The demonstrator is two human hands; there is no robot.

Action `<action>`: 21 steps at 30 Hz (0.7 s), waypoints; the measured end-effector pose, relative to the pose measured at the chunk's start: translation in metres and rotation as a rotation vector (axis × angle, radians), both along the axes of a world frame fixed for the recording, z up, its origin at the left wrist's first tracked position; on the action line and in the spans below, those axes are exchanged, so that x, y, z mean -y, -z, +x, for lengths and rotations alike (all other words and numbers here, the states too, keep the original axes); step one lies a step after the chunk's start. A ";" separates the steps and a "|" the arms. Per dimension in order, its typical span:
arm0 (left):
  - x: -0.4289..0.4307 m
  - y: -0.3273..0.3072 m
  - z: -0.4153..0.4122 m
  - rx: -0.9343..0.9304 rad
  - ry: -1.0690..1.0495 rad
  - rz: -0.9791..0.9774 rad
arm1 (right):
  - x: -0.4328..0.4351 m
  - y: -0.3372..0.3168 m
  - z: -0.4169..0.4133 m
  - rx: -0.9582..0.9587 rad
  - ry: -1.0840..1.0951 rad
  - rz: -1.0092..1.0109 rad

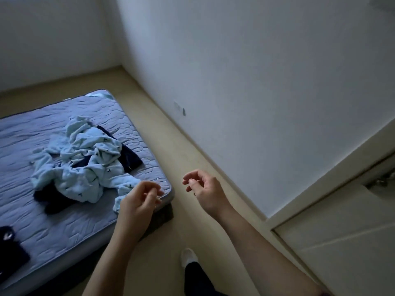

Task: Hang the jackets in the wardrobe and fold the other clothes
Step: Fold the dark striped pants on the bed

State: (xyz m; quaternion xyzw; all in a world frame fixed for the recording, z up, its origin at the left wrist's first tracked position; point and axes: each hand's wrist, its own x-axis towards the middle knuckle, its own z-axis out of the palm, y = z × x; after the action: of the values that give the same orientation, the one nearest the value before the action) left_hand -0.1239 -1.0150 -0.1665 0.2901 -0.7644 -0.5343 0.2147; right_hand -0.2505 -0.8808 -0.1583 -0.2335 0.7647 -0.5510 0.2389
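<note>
Hands empty: left hand and right hand loosely curled, nothing held. Risk: tangled light-blue garment and dark clothes get dragged up together.

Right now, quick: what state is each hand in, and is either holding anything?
Left hand: open, fingers loosely curled, holding nothing.
Right hand: open, fingers loosely curled, holding nothing.
</note>
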 end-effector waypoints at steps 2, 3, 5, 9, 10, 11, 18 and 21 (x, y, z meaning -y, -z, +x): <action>0.034 0.007 -0.006 0.007 -0.065 0.001 | 0.042 0.009 -0.017 0.006 -0.083 -0.008; 0.050 0.009 -0.009 0.010 -0.105 -0.001 | 0.063 0.012 -0.025 0.014 -0.125 -0.009; 0.083 0.011 -0.011 0.035 -0.192 0.010 | 0.107 0.017 -0.041 0.035 -0.208 0.000; 0.147 0.020 -0.003 0.100 -0.331 0.021 | 0.196 0.030 -0.060 0.077 -0.361 0.035; 0.163 0.023 0.000 0.107 -0.375 0.030 | 0.217 0.035 -0.061 0.078 -0.407 0.050; 0.177 0.027 0.004 0.114 -0.420 0.043 | 0.238 0.039 -0.061 0.070 -0.452 0.070; 0.268 0.069 0.032 0.183 -0.574 0.172 | 0.373 0.077 -0.044 0.035 -0.621 0.219; 0.321 0.098 0.052 0.263 -0.595 0.247 | 0.438 0.100 -0.026 -0.018 -0.683 0.319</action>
State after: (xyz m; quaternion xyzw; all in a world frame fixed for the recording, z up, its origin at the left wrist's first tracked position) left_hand -0.0716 -1.3357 -0.2646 0.5904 -0.5972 -0.4947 0.2239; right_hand -0.2768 -1.3185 -0.2587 -0.4397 0.7210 -0.3117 0.4356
